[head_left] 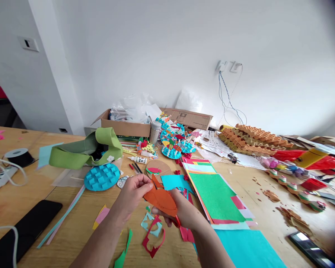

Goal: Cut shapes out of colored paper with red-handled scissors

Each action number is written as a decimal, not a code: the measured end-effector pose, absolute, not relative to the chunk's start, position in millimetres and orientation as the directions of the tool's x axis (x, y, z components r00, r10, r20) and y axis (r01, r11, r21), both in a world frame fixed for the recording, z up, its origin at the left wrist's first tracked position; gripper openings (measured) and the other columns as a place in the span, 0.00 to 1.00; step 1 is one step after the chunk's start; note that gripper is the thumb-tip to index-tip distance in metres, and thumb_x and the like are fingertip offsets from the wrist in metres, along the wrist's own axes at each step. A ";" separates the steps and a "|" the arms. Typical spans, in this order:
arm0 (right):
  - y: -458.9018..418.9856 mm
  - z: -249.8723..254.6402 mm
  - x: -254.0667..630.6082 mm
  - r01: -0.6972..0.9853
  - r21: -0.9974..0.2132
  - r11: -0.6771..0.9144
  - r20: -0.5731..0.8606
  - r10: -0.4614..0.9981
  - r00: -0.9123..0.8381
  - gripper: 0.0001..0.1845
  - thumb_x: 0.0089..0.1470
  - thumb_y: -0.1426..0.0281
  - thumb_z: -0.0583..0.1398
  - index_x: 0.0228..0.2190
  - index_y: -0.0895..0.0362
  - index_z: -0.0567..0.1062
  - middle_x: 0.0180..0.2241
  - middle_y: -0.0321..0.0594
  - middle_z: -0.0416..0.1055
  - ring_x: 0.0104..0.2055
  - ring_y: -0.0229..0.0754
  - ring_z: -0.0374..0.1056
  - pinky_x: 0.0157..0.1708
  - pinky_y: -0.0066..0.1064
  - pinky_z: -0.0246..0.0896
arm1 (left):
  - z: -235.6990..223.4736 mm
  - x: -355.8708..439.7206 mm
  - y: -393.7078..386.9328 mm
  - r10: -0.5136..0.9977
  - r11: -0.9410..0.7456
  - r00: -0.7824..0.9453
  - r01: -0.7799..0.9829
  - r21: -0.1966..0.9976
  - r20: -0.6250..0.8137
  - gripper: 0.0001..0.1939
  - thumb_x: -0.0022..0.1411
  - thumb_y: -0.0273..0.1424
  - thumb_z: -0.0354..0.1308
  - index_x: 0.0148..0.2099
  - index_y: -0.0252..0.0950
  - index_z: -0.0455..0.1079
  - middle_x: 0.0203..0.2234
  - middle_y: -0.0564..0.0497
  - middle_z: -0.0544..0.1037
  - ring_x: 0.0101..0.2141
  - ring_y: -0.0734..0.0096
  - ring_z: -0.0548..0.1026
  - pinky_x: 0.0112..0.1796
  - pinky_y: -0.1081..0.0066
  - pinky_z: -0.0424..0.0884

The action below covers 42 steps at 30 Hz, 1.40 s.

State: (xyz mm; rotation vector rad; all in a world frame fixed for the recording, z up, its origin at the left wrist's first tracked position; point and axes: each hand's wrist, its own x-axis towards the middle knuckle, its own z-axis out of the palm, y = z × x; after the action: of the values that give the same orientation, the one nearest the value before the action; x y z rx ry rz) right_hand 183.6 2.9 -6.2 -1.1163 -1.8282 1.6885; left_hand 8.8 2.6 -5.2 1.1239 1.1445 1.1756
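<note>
The left hand [132, 195] is closed in a pinch on the upper end of a pointed orange paper shape [160, 197], which is held up in the air above the tabletop [240, 186], between the two hands. The right hand [182, 210] is closed low on the same piece, curled around what looks like a red-orange scissor handle [177, 222]; any blades are hidden behind the paper, so the exact grip is hard to tell. Holding the paper clear of the clutter suits careful trimming, since the left hand can turn the piece while the right stays steady, and a firm pinch near the working edge limits flexing. Below the hands lie a red cut-paper frame [153, 238], a teal cut-paper scrap [148, 225] and a green paper strip [124, 253]. To the right sits a stack of coloured paper sheets [214, 197], topped by a green sheet, with a turquoise paper sheet [248, 249] nearer the person. To the left, just beyond the left hand, rests a blue disc of folded paper squares [102, 176], and a brown cardboard circle [158, 169] lies just beyond the orange paper.
</note>
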 end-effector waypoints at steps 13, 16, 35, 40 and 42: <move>4.8 -2.0 183.0 0.345 -0.938 0.001 -0.217 0.775 -0.593 0.22 0.45 0.53 0.66 0.21 0.60 0.73 0.14 0.30 0.64 0.14 0.30 0.57 0.12 0.20 0.50 | -2.8 8.5 0.2 0.993 0.088 0.087 -0.077 0.993 -0.081 0.10 0.46 0.36 0.61 0.26 0.34 0.70 0.18 0.56 0.69 0.21 0.76 0.63 0.24 0.74 0.57; 6.5 -2.7 184.5 0.350 -0.937 -0.014 -0.228 0.782 -0.579 0.19 0.44 0.56 0.66 0.22 0.61 0.75 0.15 0.31 0.65 0.15 0.30 0.58 0.13 0.20 0.51 | -2.8 8.8 -0.4 0.984 0.140 0.121 -0.091 0.986 -0.129 0.09 0.44 0.35 0.63 0.26 0.34 0.70 0.20 0.55 0.72 0.23 0.75 0.67 0.25 0.74 0.60; 26.9 -13.0 219.6 0.748 -0.633 0.197 -0.063 0.951 -0.304 0.16 0.53 0.62 0.61 0.19 0.56 0.68 0.20 0.40 0.72 0.24 0.41 0.68 0.25 0.29 0.53 | -8.4 0.9 4.5 0.997 0.068 -0.016 -0.093 0.993 -0.070 0.10 0.45 0.36 0.65 0.29 0.35 0.72 0.21 0.54 0.75 0.23 0.73 0.71 0.25 0.74 0.65; 39.6 15.7 217.5 0.461 -0.861 0.214 0.038 0.932 -0.361 0.20 0.52 0.53 0.61 0.25 0.57 0.68 0.23 0.39 0.72 0.25 0.40 0.66 0.26 0.29 0.58 | -4.6 7.4 1.8 0.999 0.031 0.010 -0.076 0.997 -0.030 0.09 0.43 0.31 0.63 0.31 0.34 0.72 0.22 0.53 0.76 0.24 0.73 0.71 0.26 0.73 0.65; 42.7 27.2 209.7 0.351 -0.905 0.243 0.062 0.889 -0.455 0.20 0.48 0.53 0.65 0.28 0.58 0.70 0.26 0.38 0.72 0.28 0.39 0.66 0.29 0.29 0.60 | -1.2 9.7 0.1 1.000 0.001 0.010 -0.058 0.998 0.000 0.09 0.44 0.30 0.62 0.32 0.34 0.73 0.23 0.53 0.76 0.25 0.72 0.71 0.27 0.73 0.66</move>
State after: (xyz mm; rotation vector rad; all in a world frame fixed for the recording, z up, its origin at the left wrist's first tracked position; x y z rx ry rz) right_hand 209.7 42.7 27.2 -1.1283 -1.9296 1.1783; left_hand 9.7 0.1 -1.2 1.1709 1.1591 1.2279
